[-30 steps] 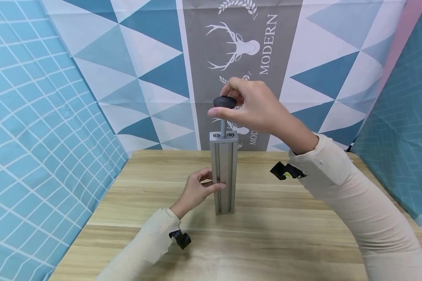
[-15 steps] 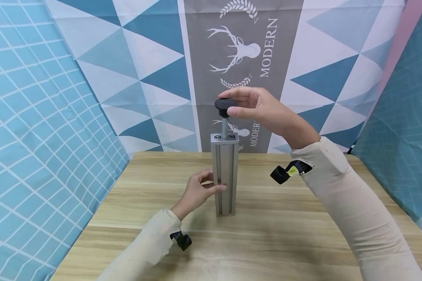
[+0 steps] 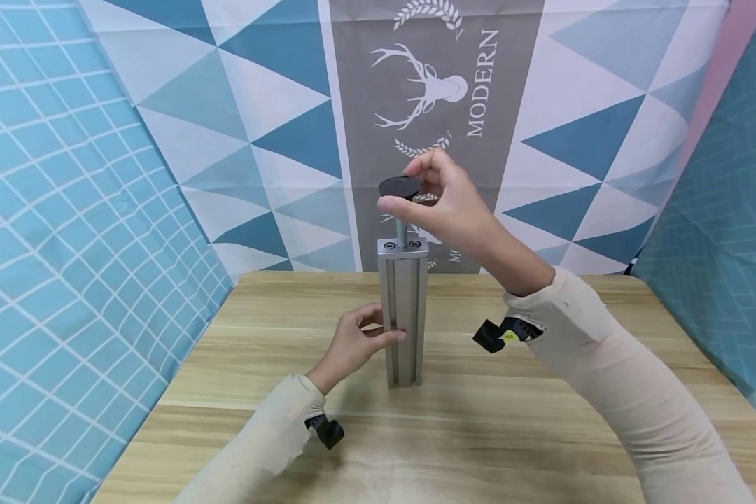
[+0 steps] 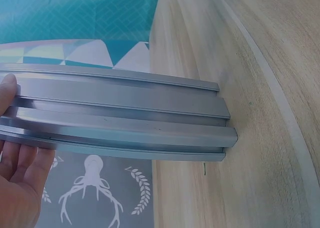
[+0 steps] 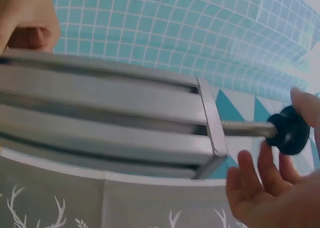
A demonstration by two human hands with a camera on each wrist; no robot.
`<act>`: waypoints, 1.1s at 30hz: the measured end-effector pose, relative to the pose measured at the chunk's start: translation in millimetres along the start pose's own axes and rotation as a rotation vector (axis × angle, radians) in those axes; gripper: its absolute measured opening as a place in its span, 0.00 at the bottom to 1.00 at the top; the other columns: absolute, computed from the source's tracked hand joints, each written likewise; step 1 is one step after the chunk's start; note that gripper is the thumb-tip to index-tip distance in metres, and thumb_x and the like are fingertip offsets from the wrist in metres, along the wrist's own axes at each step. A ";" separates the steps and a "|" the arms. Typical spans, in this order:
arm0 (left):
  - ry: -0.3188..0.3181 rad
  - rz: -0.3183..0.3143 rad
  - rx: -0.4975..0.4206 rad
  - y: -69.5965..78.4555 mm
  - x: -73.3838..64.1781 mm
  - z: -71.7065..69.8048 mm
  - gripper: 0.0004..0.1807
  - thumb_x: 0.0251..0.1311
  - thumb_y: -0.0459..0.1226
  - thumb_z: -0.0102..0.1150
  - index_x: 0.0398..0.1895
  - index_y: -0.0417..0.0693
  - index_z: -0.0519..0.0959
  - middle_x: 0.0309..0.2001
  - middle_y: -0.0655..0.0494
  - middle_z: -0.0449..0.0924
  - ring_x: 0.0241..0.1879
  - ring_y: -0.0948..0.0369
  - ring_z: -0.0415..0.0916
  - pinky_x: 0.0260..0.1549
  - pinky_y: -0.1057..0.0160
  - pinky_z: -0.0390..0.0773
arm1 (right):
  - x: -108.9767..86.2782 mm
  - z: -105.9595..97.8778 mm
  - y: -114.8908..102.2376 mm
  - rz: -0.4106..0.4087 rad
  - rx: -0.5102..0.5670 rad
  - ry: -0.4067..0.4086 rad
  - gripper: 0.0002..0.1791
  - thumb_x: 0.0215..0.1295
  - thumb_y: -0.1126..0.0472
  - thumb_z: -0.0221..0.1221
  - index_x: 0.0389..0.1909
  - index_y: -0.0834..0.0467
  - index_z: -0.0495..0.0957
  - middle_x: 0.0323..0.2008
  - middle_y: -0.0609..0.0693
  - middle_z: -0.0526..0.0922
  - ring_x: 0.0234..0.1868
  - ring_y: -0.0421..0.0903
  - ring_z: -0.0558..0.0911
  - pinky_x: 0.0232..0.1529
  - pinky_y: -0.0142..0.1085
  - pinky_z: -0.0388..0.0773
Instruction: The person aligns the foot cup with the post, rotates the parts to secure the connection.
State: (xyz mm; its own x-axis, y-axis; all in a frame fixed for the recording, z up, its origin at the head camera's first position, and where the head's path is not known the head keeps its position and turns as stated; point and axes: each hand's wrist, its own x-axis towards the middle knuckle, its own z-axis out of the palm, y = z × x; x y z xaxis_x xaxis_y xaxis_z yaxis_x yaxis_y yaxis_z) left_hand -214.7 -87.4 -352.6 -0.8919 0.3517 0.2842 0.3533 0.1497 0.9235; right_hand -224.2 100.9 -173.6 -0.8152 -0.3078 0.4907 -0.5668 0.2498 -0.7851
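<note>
An aluminium profile with long grooves stands upright on the table in the head view. A metal end plate with two screws caps its top. Out of this plate rises the threaded rod of a levelling foot, whose black round base is uppermost. My right hand holds that base at its edge, thumb on the near side, fingers on the far side. Lower down, my left hand grips the profile from the left, thumb across its front face. The left wrist view shows the profile's bottom end at the table.
The wooden table carries the profile near its middle. A printed cloth with triangles and deer heads hangs behind. Blue cloths close off the left and right sides. Black wrist camera mounts stick out from both sleeves.
My right hand loosened its fingers on the black base half a second ago, then curled them round it again, and its forearm has dropped a little. The left hand and profile stay put.
</note>
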 end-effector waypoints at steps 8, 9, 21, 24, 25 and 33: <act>0.002 -0.014 0.012 -0.7 -1.6 -0.5 0.16 0.52 0.30 0.69 0.45 0.36 0.80 0.39 0.47 0.81 0.42 0.56 0.79 0.45 0.64 0.78 | 6.0 -19.8 0.1 -0.118 0.037 -0.334 0.25 0.71 0.60 0.51 0.67 0.58 0.67 0.64 0.51 0.71 0.60 0.45 0.73 0.58 0.40 0.70; 0.002 -0.013 0.012 -0.8 -1.6 -0.6 0.16 0.52 0.30 0.69 0.45 0.36 0.80 0.38 0.47 0.81 0.42 0.56 0.79 0.45 0.64 0.78 | 7.1 -20.8 0.5 -0.120 0.039 -0.339 0.24 0.71 0.61 0.52 0.66 0.58 0.69 0.63 0.52 0.72 0.58 0.46 0.74 0.56 0.38 0.71; -0.003 -0.010 0.009 -0.6 -1.4 -0.2 0.17 0.52 0.29 0.69 0.46 0.36 0.80 0.39 0.46 0.81 0.43 0.51 0.79 0.45 0.64 0.78 | 2.6 1.5 3.7 -0.186 -0.179 0.058 0.20 0.54 0.60 0.70 0.47 0.62 0.79 0.46 0.53 0.81 0.41 0.44 0.81 0.45 0.35 0.75; -0.005 -0.020 0.008 0.5 -1.6 0.3 0.16 0.52 0.30 0.69 0.45 0.37 0.80 0.39 0.47 0.81 0.43 0.52 0.79 0.45 0.64 0.78 | 1.1 5.8 2.2 -0.244 -0.304 0.122 0.21 0.51 0.57 0.72 0.43 0.62 0.77 0.45 0.52 0.81 0.41 0.43 0.80 0.46 0.36 0.74; -0.006 -0.022 0.007 0.8 -1.5 0.4 0.16 0.52 0.30 0.69 0.45 0.37 0.80 0.39 0.47 0.81 0.43 0.53 0.79 0.45 0.64 0.78 | 0.4 5.8 1.0 -0.248 -0.326 0.122 0.22 0.51 0.56 0.72 0.43 0.62 0.77 0.45 0.52 0.81 0.42 0.44 0.80 0.45 0.36 0.74; -0.007 0.005 0.008 -0.5 1.5 -0.8 0.17 0.52 0.30 0.69 0.47 0.35 0.80 0.39 0.45 0.81 0.42 0.53 0.79 0.46 0.61 0.78 | 2.3 -19.2 -6.5 -0.278 -0.327 -0.153 0.21 0.71 0.59 0.52 0.63 0.60 0.71 0.59 0.54 0.75 0.57 0.47 0.77 0.58 0.41 0.70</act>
State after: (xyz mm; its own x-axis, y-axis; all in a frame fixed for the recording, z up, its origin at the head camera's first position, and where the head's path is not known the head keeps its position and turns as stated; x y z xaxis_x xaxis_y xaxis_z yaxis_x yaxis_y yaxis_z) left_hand -216.5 -87.7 -352.5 -0.8880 0.3592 0.2871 0.3601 0.1552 0.9199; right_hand -224.7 116.2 -160.1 -0.6135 -0.5299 0.5855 -0.7897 0.4074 -0.4587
